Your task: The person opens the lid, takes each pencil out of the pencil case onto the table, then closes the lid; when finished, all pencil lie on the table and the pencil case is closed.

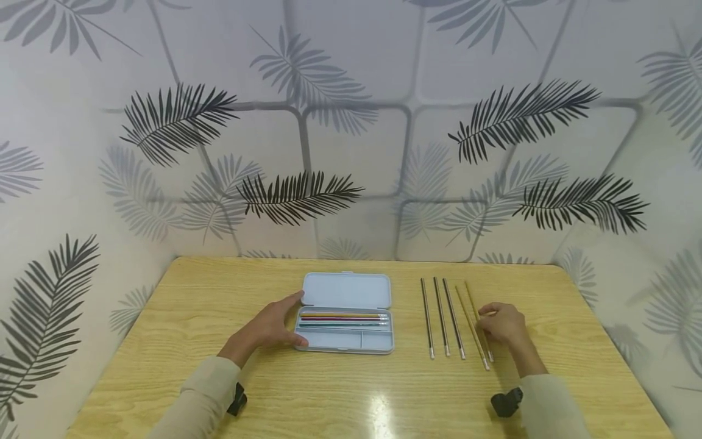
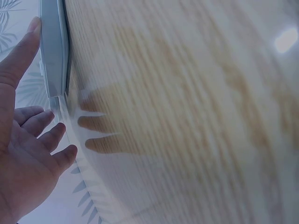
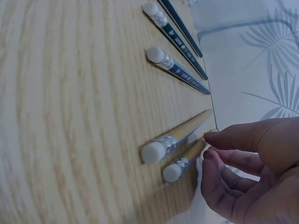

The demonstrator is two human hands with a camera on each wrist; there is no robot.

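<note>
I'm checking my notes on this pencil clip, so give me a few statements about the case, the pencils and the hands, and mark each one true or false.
1. The pencil case lies open on the table. True.
2. The case is empty. False: several pencils lie in its upper compartment.
3. Five loose pencils lie on the table to the right of the case. True.
4. The left hand holds a pencil. False: it rests at the case's left edge, fingers straight.
5. The right hand is at the rightmost yellow pencil. True: its fingertips are curled at that pencil.
6. The loose pencils are stacked in a pile. False: they lie side by side.
</note>
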